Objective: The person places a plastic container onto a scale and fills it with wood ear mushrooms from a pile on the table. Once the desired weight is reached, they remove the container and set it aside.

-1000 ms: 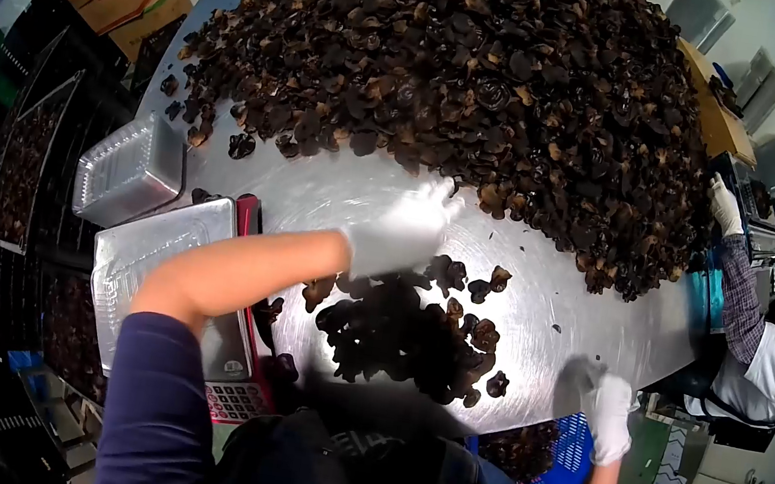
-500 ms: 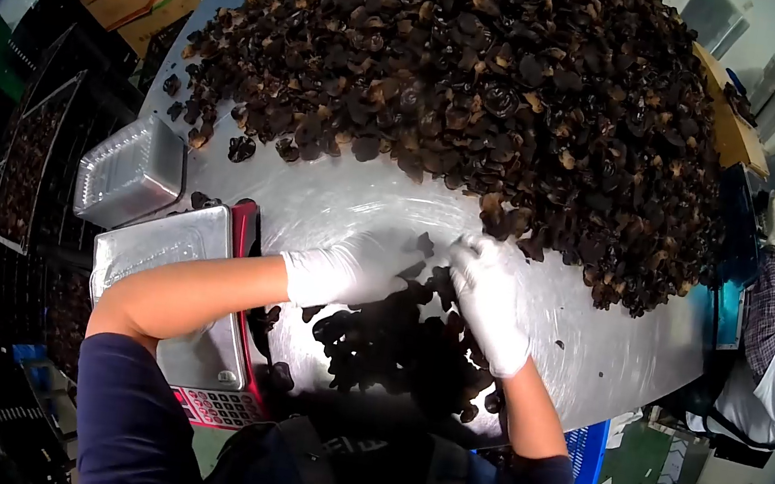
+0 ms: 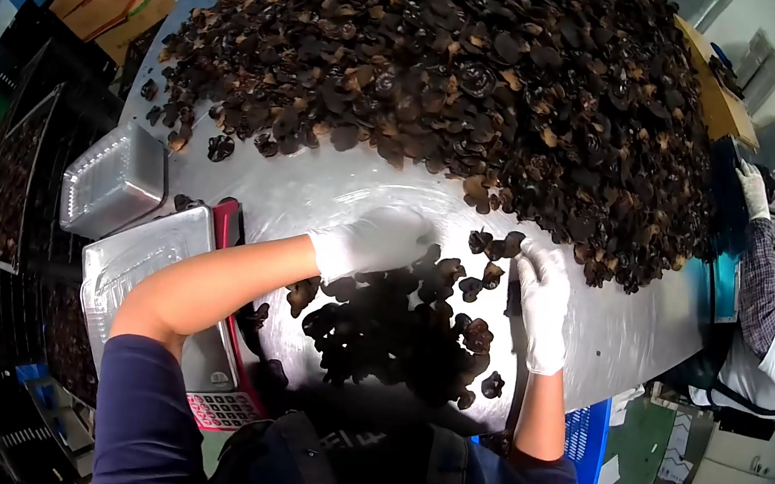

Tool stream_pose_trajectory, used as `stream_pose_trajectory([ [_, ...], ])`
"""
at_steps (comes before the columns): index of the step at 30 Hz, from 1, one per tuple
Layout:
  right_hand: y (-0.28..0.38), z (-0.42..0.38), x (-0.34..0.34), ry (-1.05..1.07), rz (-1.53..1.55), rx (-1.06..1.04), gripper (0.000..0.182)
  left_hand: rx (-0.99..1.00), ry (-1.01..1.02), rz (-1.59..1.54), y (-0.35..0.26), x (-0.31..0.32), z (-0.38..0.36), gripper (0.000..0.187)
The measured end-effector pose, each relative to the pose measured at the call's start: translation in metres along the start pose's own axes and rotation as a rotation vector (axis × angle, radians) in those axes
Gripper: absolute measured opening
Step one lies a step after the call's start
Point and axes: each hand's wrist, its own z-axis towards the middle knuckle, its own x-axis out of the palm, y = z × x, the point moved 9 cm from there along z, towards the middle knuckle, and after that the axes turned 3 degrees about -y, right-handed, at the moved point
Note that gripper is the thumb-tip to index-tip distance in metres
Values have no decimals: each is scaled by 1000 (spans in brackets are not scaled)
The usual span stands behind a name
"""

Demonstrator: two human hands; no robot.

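A large heap of dark brown, fungus-like pieces (image 3: pixel 470 75) covers the far part of the metal table (image 3: pixel 317 183). Nearer to me lies a smaller group of the same pieces (image 3: pixel 395 332). My left hand (image 3: pixel 376 240), in a white glove, is over the upper left side of this group; its fingers are blurred, and whether it holds a piece is unclear. At the group's right, my gloved right hand (image 3: pixel 543 299) has its fingers close together, with the fingertips beside a few loose pieces (image 3: pixel 494 247). No piece shows clearly in its grasp.
Clear plastic trays (image 3: pixel 117 179) stand at the left, by a red-edged scale (image 3: pixel 221 407) bearing another tray. Dark racks (image 3: pixel 15 180) are further left. A co-worker (image 3: pixel 764 345) is at the right, beyond a blue basket (image 3: pixel 585 443).
My hands have moved apart, the right one rightward and the left one slightly up. Several small pieces now show between them. The view has shifted a little.
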Motion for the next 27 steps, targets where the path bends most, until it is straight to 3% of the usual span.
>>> stream_pose_trajectory([
  [1,-1,-10,-2,32,-15,-17,19,109,-74,106,-11,-5,-2,25],
  [3,-6,-22,-28,-104,54,92,15,69,-46,94,-15,-9,2,26],
  [5,-63,-32,-46,-251,193,262,15,-62,-147,-339,-9,-24,8,30],
  [6,-59,-31,-57,-250,44,284,16,129,-329,-111,-17,-34,17,35],
  [7,-50,-31,-63,-257,38,292,16,137,-319,-114,-10,-26,28,35],
  [9,-33,-31,-47,-99,169,422,19,55,-424,-171,-8,-30,46,45],
  [10,-40,-35,-31,-5,273,484,20,-249,-369,-45,7,-21,66,55],
  [13,-23,-38,-14,125,-68,180,39,-391,-392,131,-8,-18,81,58],
  [14,-16,-42,-15,129,-37,308,45,-348,-443,206,-12,-16,83,57],
  [17,-8,-43,-13,151,-139,209,41,-247,-503,273,-11,-13,87,53],
  [18,9,-43,-18,103,-189,92,34,-183,-558,250,-13,-15,82,42],
  [22,22,-62,-51,76,-334,-21,26,-202,-526,227,1,-16,85,31],
  [24,24,-88,-90,267,-553,-18,28,-94,-515,161,5,-19,83,21],
  [26,31,-108,-123,469,-439,118,41,-95,-427,158,11,-27,71,20],
  [27,27,-114,-135,514,-696,103,43,-91,-328,160,6,-27,65,20],
])
